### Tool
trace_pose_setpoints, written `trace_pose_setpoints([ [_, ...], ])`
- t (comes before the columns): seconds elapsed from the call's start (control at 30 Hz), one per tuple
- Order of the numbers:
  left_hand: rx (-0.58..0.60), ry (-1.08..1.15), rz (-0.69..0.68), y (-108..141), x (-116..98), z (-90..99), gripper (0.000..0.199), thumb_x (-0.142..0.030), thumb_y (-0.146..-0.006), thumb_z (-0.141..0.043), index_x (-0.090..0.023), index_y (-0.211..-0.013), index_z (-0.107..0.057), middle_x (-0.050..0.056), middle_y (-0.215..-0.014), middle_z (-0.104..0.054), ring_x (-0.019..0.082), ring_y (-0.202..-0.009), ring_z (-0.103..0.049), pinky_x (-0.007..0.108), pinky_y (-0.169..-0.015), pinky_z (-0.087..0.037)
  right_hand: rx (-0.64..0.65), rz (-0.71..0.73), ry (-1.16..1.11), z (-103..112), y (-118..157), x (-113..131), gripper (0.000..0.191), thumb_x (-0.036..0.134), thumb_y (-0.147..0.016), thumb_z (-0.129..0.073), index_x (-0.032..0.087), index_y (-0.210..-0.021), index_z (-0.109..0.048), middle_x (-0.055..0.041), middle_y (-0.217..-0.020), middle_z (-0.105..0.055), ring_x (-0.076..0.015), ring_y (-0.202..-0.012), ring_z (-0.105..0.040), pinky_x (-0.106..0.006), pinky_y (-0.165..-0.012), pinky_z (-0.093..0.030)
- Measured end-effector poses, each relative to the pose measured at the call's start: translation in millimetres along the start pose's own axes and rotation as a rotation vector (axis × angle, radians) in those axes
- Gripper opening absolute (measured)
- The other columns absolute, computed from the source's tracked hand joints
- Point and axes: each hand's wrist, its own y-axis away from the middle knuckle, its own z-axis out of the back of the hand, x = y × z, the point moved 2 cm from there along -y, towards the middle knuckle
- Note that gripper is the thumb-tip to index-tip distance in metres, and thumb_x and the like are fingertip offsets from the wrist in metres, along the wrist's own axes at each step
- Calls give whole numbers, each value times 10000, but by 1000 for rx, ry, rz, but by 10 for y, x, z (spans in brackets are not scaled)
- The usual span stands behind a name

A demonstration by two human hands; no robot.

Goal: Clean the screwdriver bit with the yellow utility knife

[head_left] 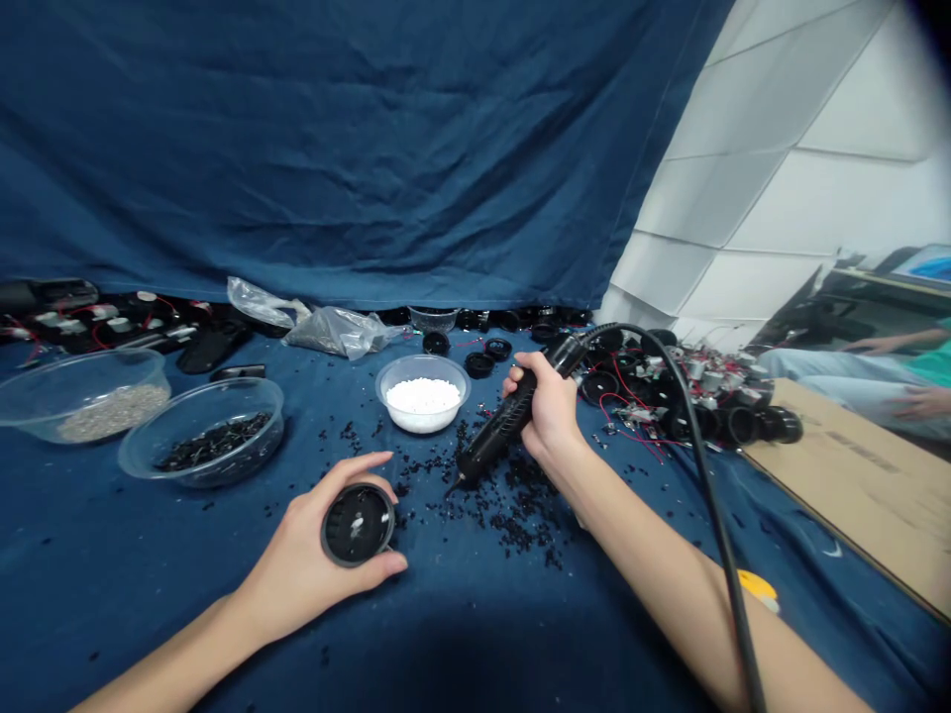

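Note:
My left hand (312,550) is curled around a round black plastic housing (358,525), its open side tilted up toward me; something pale shows inside it. In my right hand (551,406) is a corded black electric screwdriver (494,436), gripped with its thin bit angled down to the left. The bit's tip hangs close to many tiny black parts (520,505) scattered over the blue cloth. Between and beyond my hands stands a clear bowl (422,421) holding white pellets (423,396).
At left stand a bowl of black pieces (200,470) and a bowl of small silvery pieces (115,411). Plastic bags (338,332) lie behind. Motors with red wires (705,381) pile up at right beside cardboard (854,475). The screwdriver's cord (698,446) crosses my right forearm. Another person's legs (832,381) show far right.

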Motion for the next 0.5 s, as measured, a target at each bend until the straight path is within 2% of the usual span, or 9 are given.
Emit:
trace_pose_setpoints([
  [0.3,13,47,65,8,-22,-3,642,-328,-709,-765,-287,-1277,-467,-17,-1016,-657,173,-860,-664,301,-842,-468,-151,-52,-22,138,-159,-80,166,158,-651,-654,175,-658,-489,60,-477,-505,-68,-408,-460,-154,-375,-407],
  [0.5,16,61,75,13,-13,-1,642,-335,-713,-764,-272,-1276,-464,-2,-1026,-655,191,-854,-683,309,-818,-484,-175,-47,-37,169,-203,-91,166,148,-675,-658,172,-678,-494,57,-493,-521,-72,-415,-473,-158,-379,-415],
])
